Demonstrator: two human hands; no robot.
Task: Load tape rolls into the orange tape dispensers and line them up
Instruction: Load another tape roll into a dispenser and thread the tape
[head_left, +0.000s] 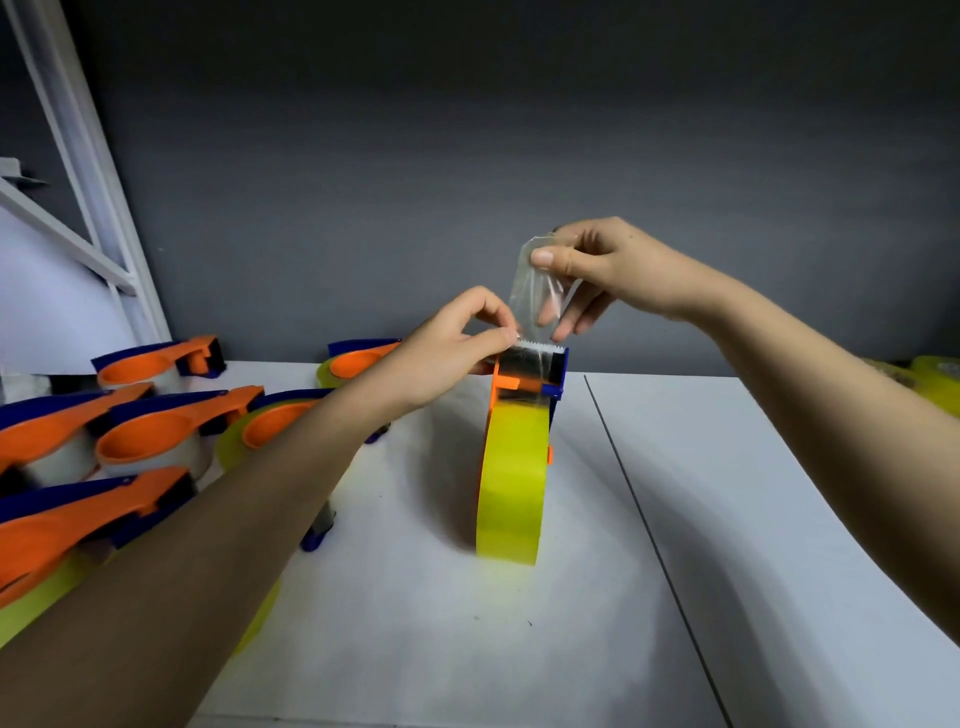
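So you've got the yellow-green roll of clear tape (511, 483) standing on edge in the middle of the frame, on the white worktop (727, 519), with the orange and blue plastic tape dispenser (530, 376) clipped over its top. The serrated cutter edge (540, 345) sits right at the top of the dispenser.

Your right hand (613, 270) is up in the centre-right of the frame, thumb and forefinger pinching the top of a loose strip of clear tape (535, 291) that runs up from the cutter. The other fingers (569, 322) of that hand hang down behind the strip, loosely curled.

Your left hand (447, 348) comes in from the lower left and sits right at the left end of the cutter. Its fingertips are pinched together at the bottom of the strip, just where it meets the teeth, so both hands are holding the same piece of tape.

Over on the left side of the frame there's a bunch of other orange and blue dispensers (150, 431) lying on their sides, several of them with rolls in them. One more of these (358, 361) lies behind your left hand. At the far right edge a couple of spare yellow-green rolls (935, 384) sit on the worktop. A dark seam (649, 519) runs diagonally across the worktop to the right of the standing roll.
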